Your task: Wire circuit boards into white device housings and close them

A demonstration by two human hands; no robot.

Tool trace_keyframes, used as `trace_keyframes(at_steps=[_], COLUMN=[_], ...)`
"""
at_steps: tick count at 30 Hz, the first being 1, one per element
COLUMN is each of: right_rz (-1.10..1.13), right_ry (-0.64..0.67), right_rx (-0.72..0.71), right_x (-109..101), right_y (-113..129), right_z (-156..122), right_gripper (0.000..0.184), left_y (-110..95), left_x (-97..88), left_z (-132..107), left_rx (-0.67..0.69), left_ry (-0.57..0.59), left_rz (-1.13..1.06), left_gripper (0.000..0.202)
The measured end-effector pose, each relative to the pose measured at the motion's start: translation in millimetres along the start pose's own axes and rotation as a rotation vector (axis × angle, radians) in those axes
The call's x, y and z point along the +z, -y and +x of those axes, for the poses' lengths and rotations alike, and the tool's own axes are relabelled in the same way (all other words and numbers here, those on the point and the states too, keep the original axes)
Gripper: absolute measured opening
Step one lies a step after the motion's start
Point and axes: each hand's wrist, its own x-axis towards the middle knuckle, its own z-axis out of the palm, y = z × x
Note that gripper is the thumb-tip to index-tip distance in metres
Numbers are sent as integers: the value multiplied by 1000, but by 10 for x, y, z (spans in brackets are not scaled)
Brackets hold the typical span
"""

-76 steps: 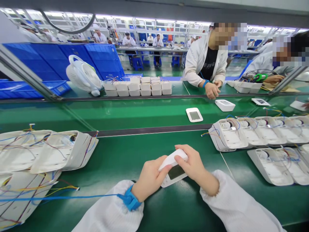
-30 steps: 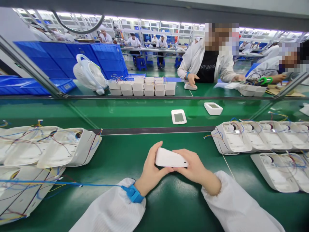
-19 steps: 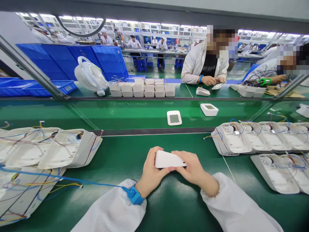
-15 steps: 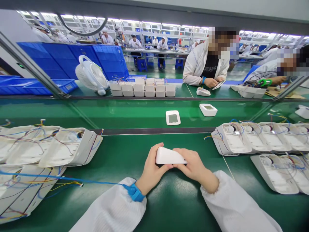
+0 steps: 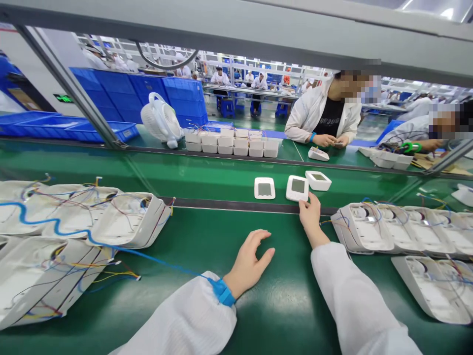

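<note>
My right hand reaches out to the far green strip and grips the lower right corner of a white squarish device with a grey screen. That device lies screen up, between a flat white screen panel on its left and a thicker white screen device close on its right. My left hand is held over the near green bench with nothing in it, thumb and fingers apart. A blue wrist strap with a coiled cord circles my left wrist.
White housings with loose wires stand in rows at the left and right. A dark rail runs between bench and strip. Across stand a white fan, stacked white housings and a co-worker in a white coat.
The white device, earlier held between both hands over the bench, is now on the far strip with my right hand on it. My left hand has let go and opened. The camera view has tilted.
</note>
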Motion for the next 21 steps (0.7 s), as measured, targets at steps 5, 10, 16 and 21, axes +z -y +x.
trace_keyframes(at_steps=[5,10,16,21], right_rz=[-154,-185,-33,109], right_ry=[105,151,129,429], right_rx=[15,38,-205,-700], right_x=[642,985,580,207], right_y=[353,526,669,904], right_z=[171,211,-318,-1211], right_gripper=[41,37,32,10], left_y=[-10,65,128,12], left_x=[11,-39,-62,-46], left_z=[50,127,211,143], left_rx=[-10,-237,-461,-573], left_ry=[-33,-181,-265,-236], left_rz=[-68,-395,-793,-1295], left_gripper=[24,25,64,72])
